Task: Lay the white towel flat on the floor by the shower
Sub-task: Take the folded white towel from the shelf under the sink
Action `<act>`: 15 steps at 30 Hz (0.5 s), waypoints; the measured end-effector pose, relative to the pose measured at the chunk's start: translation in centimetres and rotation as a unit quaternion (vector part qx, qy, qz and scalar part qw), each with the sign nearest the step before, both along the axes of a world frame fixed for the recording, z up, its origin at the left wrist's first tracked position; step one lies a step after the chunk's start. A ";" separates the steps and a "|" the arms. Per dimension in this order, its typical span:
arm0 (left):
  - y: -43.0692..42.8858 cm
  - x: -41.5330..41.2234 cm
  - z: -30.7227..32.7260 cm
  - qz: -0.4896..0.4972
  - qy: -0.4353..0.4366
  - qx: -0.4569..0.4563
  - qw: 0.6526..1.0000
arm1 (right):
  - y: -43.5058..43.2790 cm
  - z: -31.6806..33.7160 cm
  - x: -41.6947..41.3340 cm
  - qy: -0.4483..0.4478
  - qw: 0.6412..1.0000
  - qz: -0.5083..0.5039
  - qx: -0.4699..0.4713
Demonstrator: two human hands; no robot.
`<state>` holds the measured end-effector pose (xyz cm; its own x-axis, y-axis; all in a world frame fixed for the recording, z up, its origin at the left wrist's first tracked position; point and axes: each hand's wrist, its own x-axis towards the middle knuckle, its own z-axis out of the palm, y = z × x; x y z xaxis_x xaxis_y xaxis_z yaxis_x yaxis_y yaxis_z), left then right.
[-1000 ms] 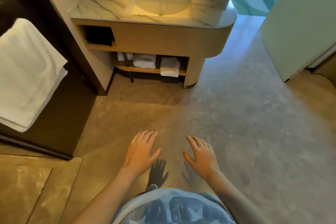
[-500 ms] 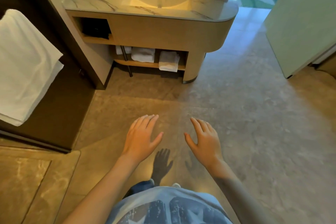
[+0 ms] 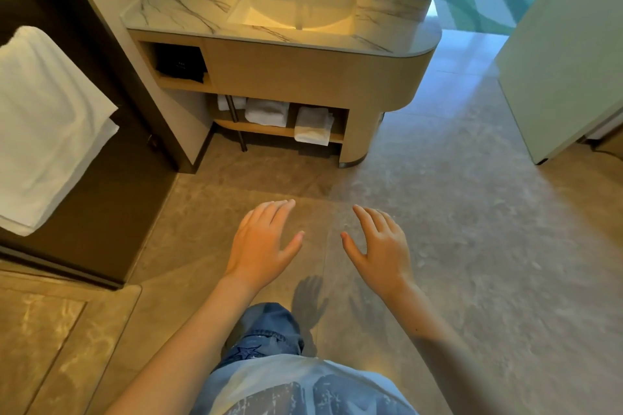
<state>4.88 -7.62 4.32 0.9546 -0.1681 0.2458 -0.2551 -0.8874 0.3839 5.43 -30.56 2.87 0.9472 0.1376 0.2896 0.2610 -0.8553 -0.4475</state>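
A folded white towel (image 3: 47,131) hangs at the left edge against a dark panel, well left of both hands. My left hand (image 3: 263,242) is held out over the floor, palm down, fingers apart and holding nothing. My right hand (image 3: 381,246) is beside it in the same pose, also holding nothing. Both hands hover above the grey stone floor (image 3: 472,246). The shower floor (image 3: 43,330), with its recessed tile, lies at the lower left.
A vanity with a marble top and basin (image 3: 293,10) stands ahead. Folded white towels (image 3: 313,126) lie on its low shelf. A pale door (image 3: 566,61) stands ajar at the right. A dark wall panel (image 3: 111,205) borders the shower.
Both hands have risen and moved forward in view. The camera has tilted, so the vanity and hanging towel sit lower in the frame and a jeans-clad leg now shows.
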 end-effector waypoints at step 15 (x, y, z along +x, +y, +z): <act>3.8 18.1 -0.7 0.000 0.000 0.002 1.000 | 4.1 -2.2 18.5 0.018 0.999 -0.017 -0.024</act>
